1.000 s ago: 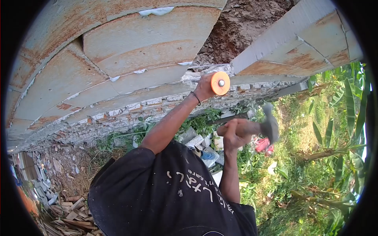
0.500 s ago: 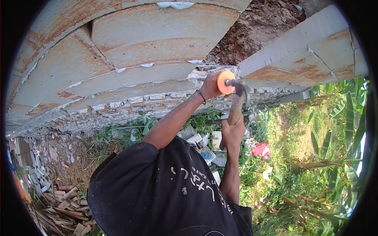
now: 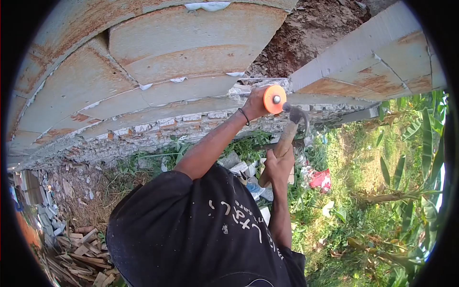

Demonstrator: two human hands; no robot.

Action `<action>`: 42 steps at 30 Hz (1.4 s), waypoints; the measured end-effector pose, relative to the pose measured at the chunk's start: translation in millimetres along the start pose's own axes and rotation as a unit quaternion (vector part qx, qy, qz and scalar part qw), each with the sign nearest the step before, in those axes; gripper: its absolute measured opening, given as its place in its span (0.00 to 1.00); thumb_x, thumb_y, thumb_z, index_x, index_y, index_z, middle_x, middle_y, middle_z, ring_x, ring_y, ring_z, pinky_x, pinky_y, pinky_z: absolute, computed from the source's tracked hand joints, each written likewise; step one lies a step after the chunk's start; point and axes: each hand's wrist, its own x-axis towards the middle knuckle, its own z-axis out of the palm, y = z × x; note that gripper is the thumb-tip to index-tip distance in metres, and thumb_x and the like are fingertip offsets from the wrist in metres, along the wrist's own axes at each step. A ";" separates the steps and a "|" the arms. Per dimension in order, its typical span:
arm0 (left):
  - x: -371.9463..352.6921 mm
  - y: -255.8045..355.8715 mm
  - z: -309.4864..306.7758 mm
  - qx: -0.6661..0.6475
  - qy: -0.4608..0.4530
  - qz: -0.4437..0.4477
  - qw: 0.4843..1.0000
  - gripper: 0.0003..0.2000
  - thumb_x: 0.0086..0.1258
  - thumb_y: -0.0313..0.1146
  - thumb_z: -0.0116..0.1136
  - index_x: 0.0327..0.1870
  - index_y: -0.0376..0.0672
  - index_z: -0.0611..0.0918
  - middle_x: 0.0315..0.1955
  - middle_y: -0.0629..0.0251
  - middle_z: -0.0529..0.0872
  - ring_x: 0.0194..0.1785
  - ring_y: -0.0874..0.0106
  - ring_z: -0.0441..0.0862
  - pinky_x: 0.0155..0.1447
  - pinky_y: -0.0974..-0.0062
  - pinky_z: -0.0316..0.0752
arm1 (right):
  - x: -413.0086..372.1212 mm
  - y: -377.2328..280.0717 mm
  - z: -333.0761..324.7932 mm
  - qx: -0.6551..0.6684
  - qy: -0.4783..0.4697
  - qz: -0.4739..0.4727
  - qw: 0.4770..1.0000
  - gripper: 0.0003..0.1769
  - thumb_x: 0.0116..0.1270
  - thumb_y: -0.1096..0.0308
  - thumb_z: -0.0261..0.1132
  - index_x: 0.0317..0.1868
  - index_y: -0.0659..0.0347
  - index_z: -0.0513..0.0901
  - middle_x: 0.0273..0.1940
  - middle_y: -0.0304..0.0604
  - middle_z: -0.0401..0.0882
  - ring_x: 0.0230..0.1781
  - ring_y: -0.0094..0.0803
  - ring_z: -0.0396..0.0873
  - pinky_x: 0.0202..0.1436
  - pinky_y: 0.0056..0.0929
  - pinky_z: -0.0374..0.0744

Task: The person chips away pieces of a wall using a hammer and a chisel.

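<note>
My left hand (image 3: 255,103) is wrapped round a chisel (image 3: 276,99), which has a round orange hand guard; its metal striking end faces me. The chisel's tip is hidden behind the guard, at the broken wall edge (image 3: 237,90). Lower and to the right, my right hand (image 3: 279,166) grips the wooden handle of a claw hammer (image 3: 287,136). The hammer's head is tilted just beside the chisel's end, with a small gap between them.
Pale block wall (image 3: 186,45) rises on the left, and another block section (image 3: 363,57) on the right, with reddish soil (image 3: 311,40) between. Below are rubble, a red bag (image 3: 320,180) and plants (image 3: 399,172). Scrap wood (image 3: 86,253) lies piled at lower left.
The hammer's head has moved off the chisel's end, down and slightly right, and the handle has tilted. My left hand and the chisel stay in place.
</note>
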 end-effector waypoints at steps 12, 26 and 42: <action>-1.7 -9.1 6.1 0.016 0.020 0.011 1.000 0.24 0.45 0.37 0.72 0.45 0.41 0.78 0.38 0.59 0.84 0.41 0.61 0.82 0.47 0.66 0.78 | 10.4 -6.1 -15.8 0.101 0.201 -0.307 0.925 0.09 0.58 0.70 0.59 0.39 0.59 0.72 0.27 0.42 0.73 0.20 0.34 0.74 0.32 0.30 0.75; -2.1 -3.0 2.7 0.031 0.051 0.039 0.997 0.21 0.44 0.38 0.71 0.41 0.42 0.79 0.33 0.60 0.84 0.37 0.61 0.82 0.42 0.66 0.78 | -5.1 -29.4 -17.4 0.142 0.151 -0.256 0.944 0.17 0.59 0.73 0.59 0.48 0.59 0.66 0.28 0.42 0.72 0.22 0.33 0.74 0.29 0.26 0.73; -15.5 2.7 4.4 0.014 -0.023 0.018 0.999 0.23 0.44 0.38 0.72 0.42 0.41 0.79 0.37 0.59 0.83 0.41 0.61 0.82 0.46 0.66 0.78 | -11.2 7.0 7.8 -0.028 -0.010 0.021 0.999 0.19 0.49 0.71 0.66 0.43 0.65 0.72 0.30 0.52 0.78 0.30 0.37 0.79 0.38 0.36 0.76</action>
